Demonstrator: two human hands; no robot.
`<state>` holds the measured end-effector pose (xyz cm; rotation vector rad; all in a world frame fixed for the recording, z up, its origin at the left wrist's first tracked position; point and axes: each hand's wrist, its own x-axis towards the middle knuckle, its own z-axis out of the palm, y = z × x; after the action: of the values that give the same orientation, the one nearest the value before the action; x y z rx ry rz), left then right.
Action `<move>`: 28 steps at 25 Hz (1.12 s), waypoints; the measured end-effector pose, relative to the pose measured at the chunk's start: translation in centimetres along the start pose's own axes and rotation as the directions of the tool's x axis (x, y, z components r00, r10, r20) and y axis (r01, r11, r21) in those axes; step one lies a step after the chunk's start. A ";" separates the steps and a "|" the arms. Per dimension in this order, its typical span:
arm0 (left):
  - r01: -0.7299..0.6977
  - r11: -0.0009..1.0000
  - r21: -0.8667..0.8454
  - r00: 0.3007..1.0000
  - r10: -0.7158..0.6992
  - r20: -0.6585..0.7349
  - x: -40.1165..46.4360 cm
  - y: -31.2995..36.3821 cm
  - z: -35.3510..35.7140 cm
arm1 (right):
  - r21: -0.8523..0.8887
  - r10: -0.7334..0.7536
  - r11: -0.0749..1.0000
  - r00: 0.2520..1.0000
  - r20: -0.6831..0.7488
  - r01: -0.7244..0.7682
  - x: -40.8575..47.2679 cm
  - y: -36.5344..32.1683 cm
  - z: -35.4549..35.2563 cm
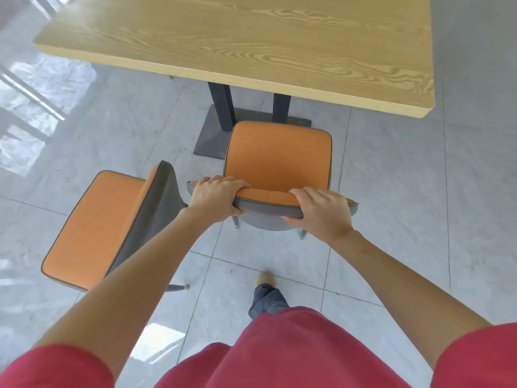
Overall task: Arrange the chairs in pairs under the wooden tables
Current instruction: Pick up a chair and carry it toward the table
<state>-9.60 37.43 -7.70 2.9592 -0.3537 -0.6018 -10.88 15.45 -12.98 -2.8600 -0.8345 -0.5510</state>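
Both grips, left hand (216, 200) and right hand (321, 212), are curled round the chair (277, 155) back; its legs could be knocked against the counter (251, 46) base.

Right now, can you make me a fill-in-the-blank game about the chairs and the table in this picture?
1. Both hands, the left hand and the right hand, grip the top of the held chair's ____.
2. The seats of the held chair and the second chair are the colour ____.
3. The table top is made of ____.
4. The second chair stands to the ____ of the held chair.

Missing words: backrest; orange; wood; left
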 end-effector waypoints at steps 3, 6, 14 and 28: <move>0.017 1.000 -0.004 1.000 -0.017 -0.007 1.9 -1.3 -0.9 | -0.005 0.020 1.000 1.000 0.009 -0.020 2.5 0.3 0.4; -0.018 1.000 -0.008 0.999 0.019 0.030 3.0 -1.6 -1.2 | -0.031 0.030 0.999 0.999 0.040 -0.029 3.1 0.8 0.3; -0.120 0.992 0.025 0.989 0.117 0.085 3.0 -3.0 -1.6 | -0.100 0.190 0.979 0.973 0.134 -0.178 3.2 -1.5 0.1; -0.123 0.992 0.000 0.988 0.122 0.089 1.5 -5.6 -1.6 | -0.034 0.359 0.933 0.922 0.146 -0.358 3.6 -6.1 -0.6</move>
<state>-6.50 42.60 -7.58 2.8951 -0.5417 -0.7191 -11.56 22.28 -11.06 -2.9827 -0.3044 -0.2962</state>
